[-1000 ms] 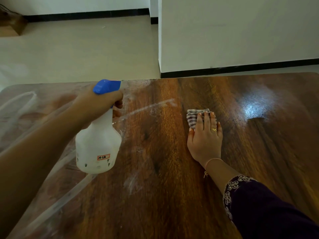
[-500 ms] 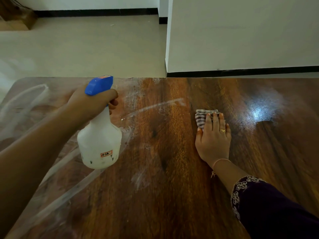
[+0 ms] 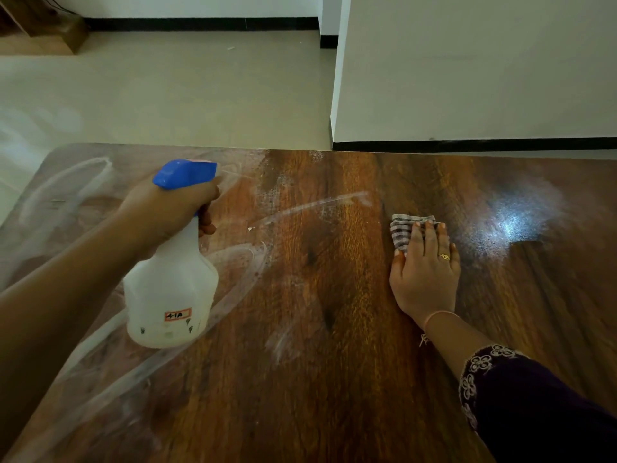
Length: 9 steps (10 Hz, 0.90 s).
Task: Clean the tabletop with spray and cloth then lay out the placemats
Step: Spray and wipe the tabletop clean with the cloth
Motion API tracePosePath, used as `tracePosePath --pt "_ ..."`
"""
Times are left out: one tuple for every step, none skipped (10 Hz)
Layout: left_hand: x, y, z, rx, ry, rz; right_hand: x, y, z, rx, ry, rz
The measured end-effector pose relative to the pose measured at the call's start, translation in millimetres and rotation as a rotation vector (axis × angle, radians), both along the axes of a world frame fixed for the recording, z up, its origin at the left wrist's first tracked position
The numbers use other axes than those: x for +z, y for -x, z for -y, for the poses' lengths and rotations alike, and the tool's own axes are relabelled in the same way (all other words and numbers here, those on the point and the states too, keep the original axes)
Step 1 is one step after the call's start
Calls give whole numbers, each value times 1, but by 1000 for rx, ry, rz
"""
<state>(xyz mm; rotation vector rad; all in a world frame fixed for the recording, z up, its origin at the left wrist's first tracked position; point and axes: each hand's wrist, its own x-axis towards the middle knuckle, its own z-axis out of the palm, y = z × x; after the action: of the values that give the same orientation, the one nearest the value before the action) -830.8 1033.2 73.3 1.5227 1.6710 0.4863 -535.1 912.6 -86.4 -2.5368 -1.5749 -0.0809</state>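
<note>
The white plastic spray bottle with the blue top (image 3: 170, 289) has been moved a little to the left, away from the small striped cloth (image 3: 402, 230), which has hardly been moved. The bottle is held up above the brown wooden desk (image 3: 334, 379) by the left grip (image 3: 167, 212), with fingers curled tight round its neck. The cloth is pressed flat on the desk by the right grip (image 3: 425, 272), with fingers laid straight and nothing clenched. White smears (image 3: 317, 205) are seen on the left half of the desk, so it is judged that a new spot is being aimed at and much wiping is left to be done. How much is inside the bottle cannot be told, because its wall is cloudy. No placemats are seen.
</note>
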Motion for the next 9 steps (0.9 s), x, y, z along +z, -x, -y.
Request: tracePosePath --pt "1 5 3 11 3 30 -1 0 0 3 3 2" --pt "4 9 8 2 2 37 -1 -1 0 4 -1 5" --pt "5 13 12 24 -16 31 0 -1 1 1 -7 7" --pt "6 19 19 94 -61 -22 0 0 1 1 -6 9" --pt "4 27 21 132 -72 -37 0 0 0 -3 -6 6" --pt "7 28 25 126 -57 -41 1 0 1 -2 -1 12" --pt "12 21 33 93 -112 -71 1 0 1 -3 -9 9" --pt "10 20 38 106 -153 -97 1 0 1 -4 -17 8" --pt "4 19 38 90 -163 -117 0 0 1 -2 -17 3"
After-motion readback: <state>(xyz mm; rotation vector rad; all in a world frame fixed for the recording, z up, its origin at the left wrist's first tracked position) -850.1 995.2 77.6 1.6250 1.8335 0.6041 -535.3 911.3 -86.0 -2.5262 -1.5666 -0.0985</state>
